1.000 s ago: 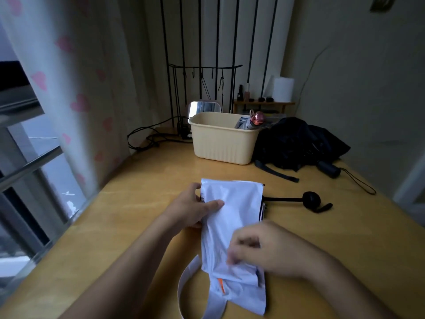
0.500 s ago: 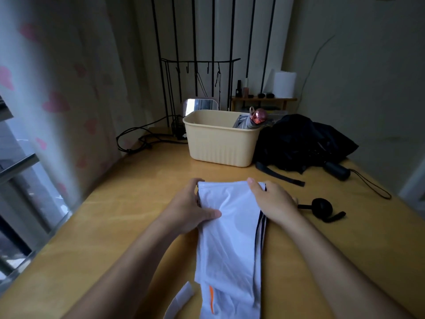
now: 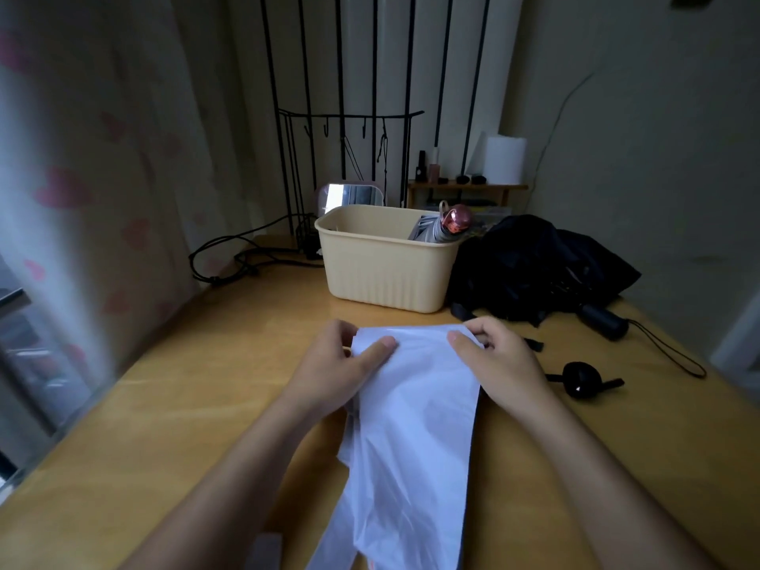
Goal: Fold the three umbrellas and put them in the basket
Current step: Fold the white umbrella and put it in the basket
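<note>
A white umbrella (image 3: 415, 425) lies flattened lengthwise on the wooden table (image 3: 197, 388), its canopy cloth running from mid-table to the near edge. My left hand (image 3: 341, 368) pinches its far left corner, thumb on top. My right hand (image 3: 499, 362) grips its far right corner. Its black round handle (image 3: 582, 379) sticks out to the right. A cream plastic basket (image 3: 382, 269) stands beyond, holding a folded umbrella with a pink handle (image 3: 454, 220). A black umbrella (image 3: 534, 267) lies unfolded in a heap right of the basket, its handle (image 3: 604, 322) and wrist cord toward me.
Black cables (image 3: 242, 257) coil at the back left beside a heart-print curtain (image 3: 82, 191). A small mirror (image 3: 349, 195) and a black hook rack (image 3: 349, 117) stand behind the basket. A wooden shelf (image 3: 464, 187) with a paper roll sits at the back wall.
My right hand moved from the near part of the white umbrella up to its far right corner. The cloth now lies smoother and longer; my left hand stayed at the far left corner.
</note>
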